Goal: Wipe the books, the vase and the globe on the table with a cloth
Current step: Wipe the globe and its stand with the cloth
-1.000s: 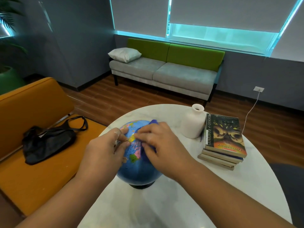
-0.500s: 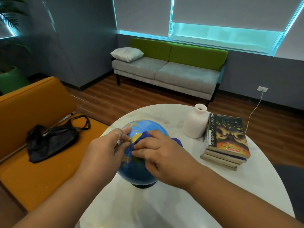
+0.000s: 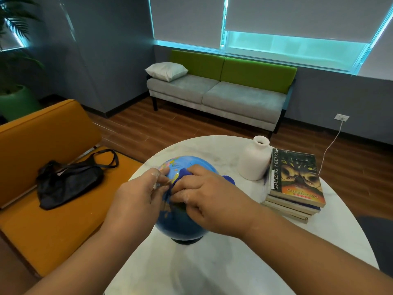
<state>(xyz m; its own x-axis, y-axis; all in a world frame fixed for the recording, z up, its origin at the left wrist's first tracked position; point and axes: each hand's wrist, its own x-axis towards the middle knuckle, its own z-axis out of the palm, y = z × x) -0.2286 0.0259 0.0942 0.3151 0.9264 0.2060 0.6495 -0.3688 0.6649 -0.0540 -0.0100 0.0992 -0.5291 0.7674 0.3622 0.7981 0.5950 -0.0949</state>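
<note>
1. Globe (image 3: 180,222) sits low centre of frame on the white tabletop (image 3: 212,262), upright on its dark base. I'm mid-wipe on its upper face.
2. Cloth (image 3: 182,174), blue, bunched on top of the globe; a tail of it pokes out to the right of my knuckles.
3. Right hand (image 3: 210,201) is curled down over the cloth, fingers closed and pressing it onto the sphere.
4. Left hand (image 3: 138,199) is on the globe's left side, fingertips pinched together near the cloth edge; can't tell if it grips cloth or just steadies the globe.
5. Vase (image 3: 254,161), white, stands upright right of the globe, just beside the books (image 3: 295,188), a stack at centre right.
6. Step: globe wipe in progress, I'd say. Next probably needs turning the sphere to reach the hidden lower side, then carrying the cloth over to the vase.
7. Outer frame: orange seat (image 3: 53,231) with black bag (image 3: 68,182) on the left.
</note>
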